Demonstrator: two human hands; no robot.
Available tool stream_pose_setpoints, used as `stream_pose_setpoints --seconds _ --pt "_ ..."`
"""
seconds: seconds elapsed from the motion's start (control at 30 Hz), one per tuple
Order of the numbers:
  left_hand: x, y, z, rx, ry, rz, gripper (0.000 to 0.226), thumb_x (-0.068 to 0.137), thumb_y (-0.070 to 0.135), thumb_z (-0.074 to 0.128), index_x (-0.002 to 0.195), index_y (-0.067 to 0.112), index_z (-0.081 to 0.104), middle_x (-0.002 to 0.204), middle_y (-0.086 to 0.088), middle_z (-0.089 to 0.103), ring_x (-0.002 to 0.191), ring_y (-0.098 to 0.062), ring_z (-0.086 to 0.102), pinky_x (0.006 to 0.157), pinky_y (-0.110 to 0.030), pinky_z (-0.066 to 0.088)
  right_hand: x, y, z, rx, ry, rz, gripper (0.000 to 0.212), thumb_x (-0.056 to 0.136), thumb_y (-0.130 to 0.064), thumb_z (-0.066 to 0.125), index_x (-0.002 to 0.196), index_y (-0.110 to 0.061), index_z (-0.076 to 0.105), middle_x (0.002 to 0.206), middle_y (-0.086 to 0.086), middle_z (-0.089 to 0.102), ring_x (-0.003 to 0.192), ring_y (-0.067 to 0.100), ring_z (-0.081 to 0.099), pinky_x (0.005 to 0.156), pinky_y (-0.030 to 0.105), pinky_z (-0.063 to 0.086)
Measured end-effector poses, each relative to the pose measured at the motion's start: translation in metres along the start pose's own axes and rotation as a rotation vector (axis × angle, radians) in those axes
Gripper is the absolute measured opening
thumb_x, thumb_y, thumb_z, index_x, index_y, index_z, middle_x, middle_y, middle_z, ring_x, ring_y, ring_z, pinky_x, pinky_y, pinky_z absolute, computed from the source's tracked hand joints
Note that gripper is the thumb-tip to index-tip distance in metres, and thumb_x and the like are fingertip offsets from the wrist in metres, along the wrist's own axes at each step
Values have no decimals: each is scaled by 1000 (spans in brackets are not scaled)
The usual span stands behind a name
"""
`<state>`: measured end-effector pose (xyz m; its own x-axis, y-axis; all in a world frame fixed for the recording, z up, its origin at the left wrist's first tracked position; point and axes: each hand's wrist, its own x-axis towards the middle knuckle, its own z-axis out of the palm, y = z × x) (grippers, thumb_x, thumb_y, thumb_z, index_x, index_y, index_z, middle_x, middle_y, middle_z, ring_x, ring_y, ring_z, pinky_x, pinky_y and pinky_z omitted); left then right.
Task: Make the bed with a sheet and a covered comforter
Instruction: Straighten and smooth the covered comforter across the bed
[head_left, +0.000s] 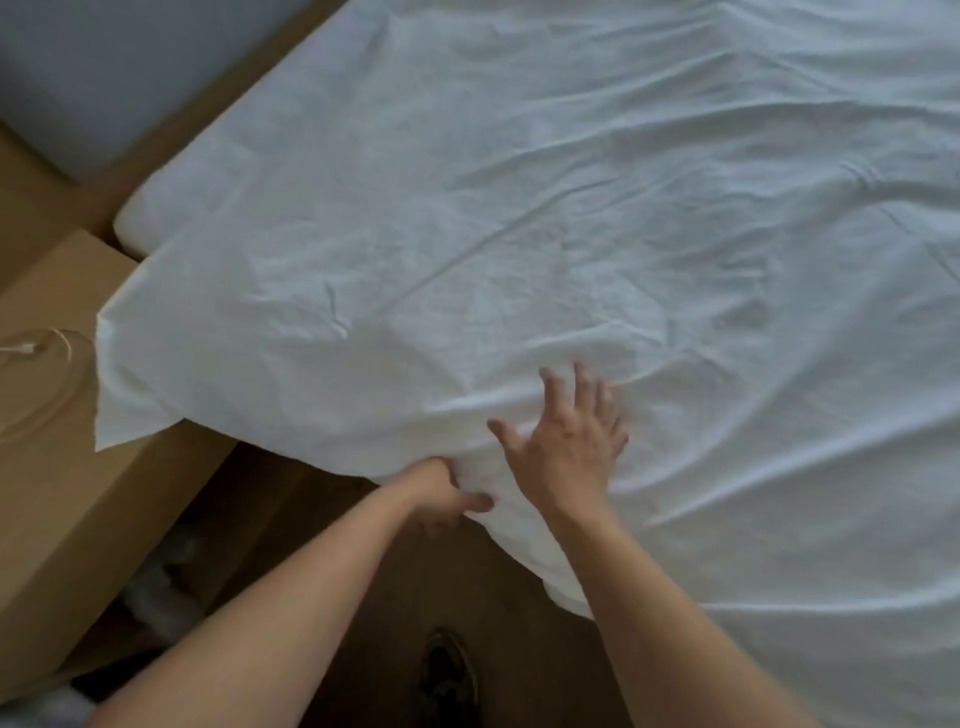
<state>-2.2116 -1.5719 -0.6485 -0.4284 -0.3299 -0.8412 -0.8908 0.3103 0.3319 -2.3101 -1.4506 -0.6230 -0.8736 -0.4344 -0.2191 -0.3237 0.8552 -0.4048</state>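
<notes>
A white sheet (545, 218) lies wrinkled over the mattress (136, 221) and fills most of the view. Its near left corner (122, 410) hangs loose past the bed onto a wooden nightstand. My left hand (441, 493) grips the sheet's hanging edge at the near side of the bed, fingers curled under the cloth. My right hand (566, 441) lies flat on top of the sheet just right of it, fingers spread and straight.
A light wooden nightstand (57, 478) stands left of the bed with a thin white cable (36, 353) on top. A wooden bed frame (208, 109) runs along the far left side. Dark wood floor (322, 525) lies below, with a dark shoe (447, 670).
</notes>
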Motion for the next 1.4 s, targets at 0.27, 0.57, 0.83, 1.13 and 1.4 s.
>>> stream_pose_setpoints --seconds 0.27,0.57,0.83,1.13,1.4 --pt "34 -19 -186 436 484 44 115 65 74 73 155 45 7 165 -3 -5 151 -37 7 117 -57 24 -13 -16 56 -342 -333 95 133 63 -98 40 154 -26 -24 153 16 -44 140 47 -37 106 81 -4" --pt "66 -41 -298 493 880 157 68 79 56 70 138 26 53 142 -11 44 129 -36 41 110 -46 33 121 -139 62 -234 -371 47 101 72 -94 36 150 -54 -16 156 5 -41 140 51 -34 97 85 -9" --pt "107 -104 -401 -295 417 -89 100 38 73 91 120 21 66 112 1 74 98 -21 71 93 -41 57 175 -193 74 -266 -488 106 129 54 -93 60 146 -55 -23 152 23 -41 136 60 -31 98 85 -2" --pt "52 -47 -386 433 216 179 64 79 44 68 135 18 54 126 -5 67 112 -24 64 90 -29 50 240 -308 18 372 -413 292 110 64 -95 45 128 -6 57 125 14 64 112 36 63 95 45 53" --pt "-14 21 -301 817 73 264 89 63 60 76 132 19 38 128 -5 52 120 -31 52 97 -46 43 203 -267 -5 331 -171 359 32 87 -17 55 113 2 59 119 24 63 112 41 59 89 38 48"
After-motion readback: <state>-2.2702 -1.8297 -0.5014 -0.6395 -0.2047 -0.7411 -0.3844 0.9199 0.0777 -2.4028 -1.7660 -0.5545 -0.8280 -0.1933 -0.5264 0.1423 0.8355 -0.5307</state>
